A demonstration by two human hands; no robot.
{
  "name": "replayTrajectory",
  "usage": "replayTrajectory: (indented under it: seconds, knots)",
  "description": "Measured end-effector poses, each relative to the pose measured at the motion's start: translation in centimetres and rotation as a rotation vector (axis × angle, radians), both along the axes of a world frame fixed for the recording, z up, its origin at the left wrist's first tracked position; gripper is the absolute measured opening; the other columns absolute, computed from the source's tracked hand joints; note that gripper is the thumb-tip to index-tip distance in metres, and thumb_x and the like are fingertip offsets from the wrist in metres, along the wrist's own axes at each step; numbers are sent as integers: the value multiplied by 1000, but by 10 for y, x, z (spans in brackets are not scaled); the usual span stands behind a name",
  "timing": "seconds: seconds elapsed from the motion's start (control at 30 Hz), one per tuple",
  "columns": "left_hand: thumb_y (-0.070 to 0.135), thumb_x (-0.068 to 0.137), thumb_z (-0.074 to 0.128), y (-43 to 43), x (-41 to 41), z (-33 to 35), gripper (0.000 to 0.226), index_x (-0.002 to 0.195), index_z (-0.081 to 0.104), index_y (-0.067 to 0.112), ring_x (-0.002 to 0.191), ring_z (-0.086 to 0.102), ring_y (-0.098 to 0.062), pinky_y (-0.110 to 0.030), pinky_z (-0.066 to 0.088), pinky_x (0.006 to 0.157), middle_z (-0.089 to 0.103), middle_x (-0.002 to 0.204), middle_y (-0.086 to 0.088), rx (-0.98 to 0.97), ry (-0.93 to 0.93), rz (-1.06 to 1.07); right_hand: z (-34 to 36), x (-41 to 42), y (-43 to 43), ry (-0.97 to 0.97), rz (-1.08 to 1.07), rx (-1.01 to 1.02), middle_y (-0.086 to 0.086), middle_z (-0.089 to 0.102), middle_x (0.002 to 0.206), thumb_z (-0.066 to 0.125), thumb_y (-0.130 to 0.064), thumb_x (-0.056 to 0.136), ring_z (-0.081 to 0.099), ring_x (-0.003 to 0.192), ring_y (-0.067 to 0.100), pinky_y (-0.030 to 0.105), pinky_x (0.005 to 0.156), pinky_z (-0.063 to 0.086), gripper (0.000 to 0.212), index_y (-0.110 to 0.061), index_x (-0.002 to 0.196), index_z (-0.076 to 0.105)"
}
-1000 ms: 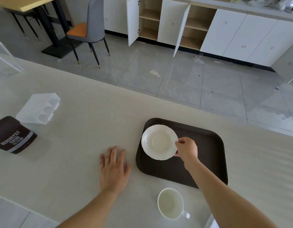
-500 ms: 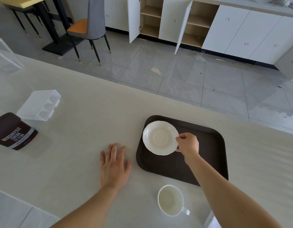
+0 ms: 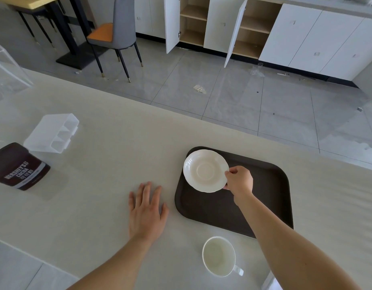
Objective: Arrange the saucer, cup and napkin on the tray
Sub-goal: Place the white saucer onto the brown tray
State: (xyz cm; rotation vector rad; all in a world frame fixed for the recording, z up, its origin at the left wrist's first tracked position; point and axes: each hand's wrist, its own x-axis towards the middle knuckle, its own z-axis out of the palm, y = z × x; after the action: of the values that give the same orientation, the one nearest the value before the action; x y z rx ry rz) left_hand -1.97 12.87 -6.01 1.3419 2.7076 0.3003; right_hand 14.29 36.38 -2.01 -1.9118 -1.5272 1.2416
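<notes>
Pale cream counter (image 3: 118,126), smooth and faintly speckled, filling the lower view, with grey glossy floor tiles (image 3: 233,101) beyond its far edge. Across the floor, white cabinets (image 3: 306,36) along the wall, two doors swung open on bare wooden shelves (image 3: 191,15). Far left of the tray, a grey chair (image 3: 116,32) with an orange seat beside a dark-legged table (image 3: 45,1). On the counter, a dark brown tray (image 3: 264,195) with rounded corners. White saucer (image 3: 205,170) with scalloped rim over the tray's far left corner, pinched at its right edge by the right hand (image 3: 239,181), thumb on top, fingers curled beneath; whether resting flat on the tray or just above cannot be told. Left hand (image 3: 146,212) flat on the counter just left of the tray, fingers spread and holding nothing. White cup (image 3: 219,256) upright on the counter near the tray's near edge, handle pointing right. Well left of the tray, a brown cocoa tin (image 3: 20,166) lying on its side, lettered "HERSHEY'S COCOA", smaller print below unreadable. Touching the tin's far side, a clear plastic divided box (image 3: 52,132). No napkin surely identifiable; only a pale corner at the bottom edge.
</notes>
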Motion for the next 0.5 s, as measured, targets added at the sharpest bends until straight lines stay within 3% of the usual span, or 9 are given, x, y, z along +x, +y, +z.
replayTrajectory:
  seconds: [0.33, 0.5]
  knots:
    - [42, 89, 37, 0, 0, -3, 57, 139, 51, 18, 144, 34, -32, -56, 21, 120, 44, 150, -13, 3, 9, -1, 1, 2, -2, -5, -4, -7, -2, 69, 79, 62, -6, 89, 70, 63, 16, 41, 63, 65, 20, -23, 78, 64]
    - [41, 89, 40, 0, -2, -4, 55, 139, 51, 19, 144, 34, -32, -56, 21, 119, 44, 150, -12, 7, 18, 1, 0, 10, -13, 20, 6, -27, -1, 71, 81, 66, -7, 91, 72, 59, 14, 35, 59, 65, 15, -20, 84, 67]
